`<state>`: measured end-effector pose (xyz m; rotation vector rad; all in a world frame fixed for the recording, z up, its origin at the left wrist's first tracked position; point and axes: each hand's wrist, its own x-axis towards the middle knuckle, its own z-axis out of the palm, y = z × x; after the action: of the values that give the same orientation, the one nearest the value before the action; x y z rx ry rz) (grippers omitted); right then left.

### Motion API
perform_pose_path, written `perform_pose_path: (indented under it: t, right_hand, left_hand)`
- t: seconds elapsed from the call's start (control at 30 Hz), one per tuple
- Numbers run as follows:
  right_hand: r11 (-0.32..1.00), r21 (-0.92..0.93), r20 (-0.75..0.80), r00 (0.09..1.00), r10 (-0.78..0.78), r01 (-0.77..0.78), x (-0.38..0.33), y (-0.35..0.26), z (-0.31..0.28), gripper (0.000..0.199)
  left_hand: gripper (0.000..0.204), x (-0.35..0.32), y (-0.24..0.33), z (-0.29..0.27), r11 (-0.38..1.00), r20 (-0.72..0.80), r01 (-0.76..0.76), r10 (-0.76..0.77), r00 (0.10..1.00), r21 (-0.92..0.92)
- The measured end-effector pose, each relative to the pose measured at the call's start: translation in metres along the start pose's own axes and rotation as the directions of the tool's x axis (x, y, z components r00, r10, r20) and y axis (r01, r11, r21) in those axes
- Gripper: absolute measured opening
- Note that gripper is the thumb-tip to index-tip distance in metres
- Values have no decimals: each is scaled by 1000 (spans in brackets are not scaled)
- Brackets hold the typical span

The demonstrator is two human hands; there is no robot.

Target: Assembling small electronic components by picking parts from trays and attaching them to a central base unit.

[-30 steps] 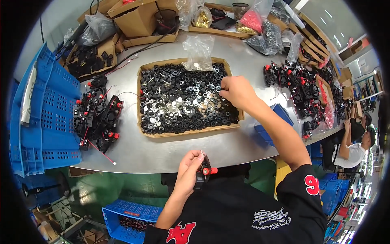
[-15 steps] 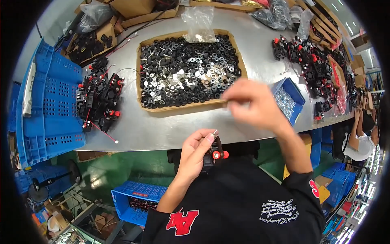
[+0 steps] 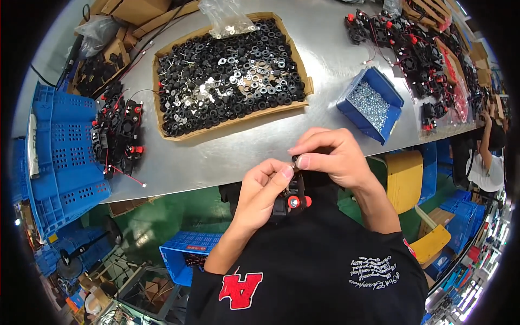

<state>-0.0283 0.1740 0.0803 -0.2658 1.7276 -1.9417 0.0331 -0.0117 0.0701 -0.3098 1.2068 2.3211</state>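
Note:
Just beyond the table's near edge, my left hand point(image 3: 259, 196) grips a black assembly point(image 3: 280, 207) with red-capped parts, its thumb and forefinger closed near a small metal pin at the top. My right hand point(image 3: 338, 160) meets it there, thumb and forefinger pinching a small black piece point(image 3: 295, 158) against the pin. Fingers partly cover this piece, so its exact shape cannot be made out. Ahead lies a shallow cardboard tray point(image 3: 233, 121) full of black and silver washers and small black parts. A clear plastic bag point(image 3: 225, 19) rests on its far edge.
To the right stands a blue bin point(image 3: 394, 92) of small silver hardware. Similar black assemblies with wires lie at left point(image 3: 116, 130) and far right point(image 3: 417, 62). A blue crate point(image 3: 70, 157) flanks the left edge. A yellow chair point(image 3: 403, 181) and another person point(image 3: 487, 157) are at right.
My right hand has come down and left from near the tray to my left hand, bringing a small black piece to the pin. The view has shifted slightly.

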Motion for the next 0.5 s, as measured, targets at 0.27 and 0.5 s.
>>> perform_pose_path:
  t: [0.27, 0.5]
  right_hand:
    - [967, -183, -101, 975, -198, 177, -1, 39, 20, 20]
    - [955, 184, -449, 884, -128, 231, 0, 46, 25, 28]
  left_hand:
    - [28, 7, -8, 8, 1000, -160, -12, 10, 987, -12]
    - [44, 8, -6, 1, 998, -147, 56, -57, 987, -9]
